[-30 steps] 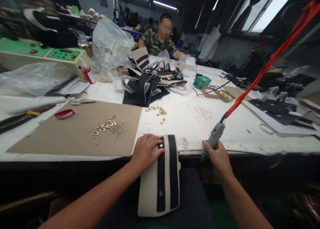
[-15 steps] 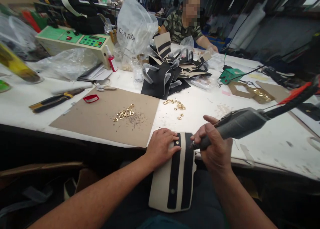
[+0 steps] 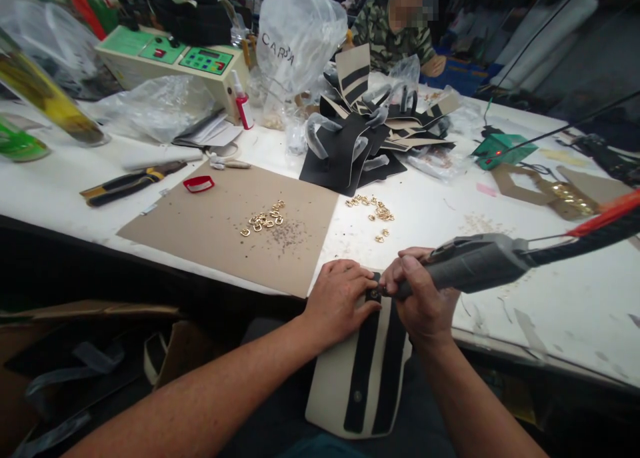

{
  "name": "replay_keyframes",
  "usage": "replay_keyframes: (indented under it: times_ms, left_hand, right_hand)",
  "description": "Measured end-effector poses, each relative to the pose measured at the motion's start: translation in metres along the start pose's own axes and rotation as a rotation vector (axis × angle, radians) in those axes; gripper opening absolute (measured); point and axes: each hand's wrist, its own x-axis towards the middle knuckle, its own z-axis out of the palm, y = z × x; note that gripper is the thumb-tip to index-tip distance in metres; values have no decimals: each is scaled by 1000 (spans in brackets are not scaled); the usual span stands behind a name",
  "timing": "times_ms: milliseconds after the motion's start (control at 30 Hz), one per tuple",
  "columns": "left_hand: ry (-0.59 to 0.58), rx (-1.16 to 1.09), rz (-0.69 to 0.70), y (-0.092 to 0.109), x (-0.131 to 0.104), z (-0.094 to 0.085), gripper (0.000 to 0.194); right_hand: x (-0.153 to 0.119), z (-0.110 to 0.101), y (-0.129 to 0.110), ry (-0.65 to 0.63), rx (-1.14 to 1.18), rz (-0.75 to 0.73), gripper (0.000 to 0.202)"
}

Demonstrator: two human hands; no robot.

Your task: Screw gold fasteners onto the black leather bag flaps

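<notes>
Left hand: the wearer's left hand (image 3: 340,305) lies over the upper left of the striped panel (image 3: 374,371), thumb apart from the fingers; whether it also clamps the edge underneath, one cannot tell.
Right hand: the right hand (image 3: 430,305) is closed around the front of a grey handheld tool (image 3: 475,261).
Striped panel: beige with two dark bands, it sits between the forearms, its upper end by the edge of the white table (image 3: 550,298), its lower end over the lap.
Panel's long axis: it runs from the table edge back toward the wearer, the near end leaning slightly left; the bands run along it.
Upper stud: the metal stud (image 3: 375,294) sits near the far end of the left band, between left thumb and fingers. The left hand is nearer; right fingertips are just beside it, on the right.
Tool's direction: its long axis slants across the panel, the tip leftward toward the stud, the rear toward the red cord (image 3: 613,211) at right. Whether tip and stud touch is too small to tell.
Lower stud: another stud (image 3: 357,397) lies farther down the same band, well apart from both hands.
</notes>
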Motion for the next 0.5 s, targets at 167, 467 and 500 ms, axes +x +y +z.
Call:
replay_keyframes:
  times_ms: [167, 467, 500]
  left_hand:
    - [-3, 23, -15, 1, 0, -1, 32]
    - [-12, -63, -30, 2, 1, -3, 25]
    - [-14, -54, -34, 4, 1, -3, 25]
  right_hand:
    - [2, -1, -2, -59, 29, -19, 8]
    - [9, -3, -12, -242, -204, 33, 39]
    - [8, -4, -15, -266, -198, 27, 42]
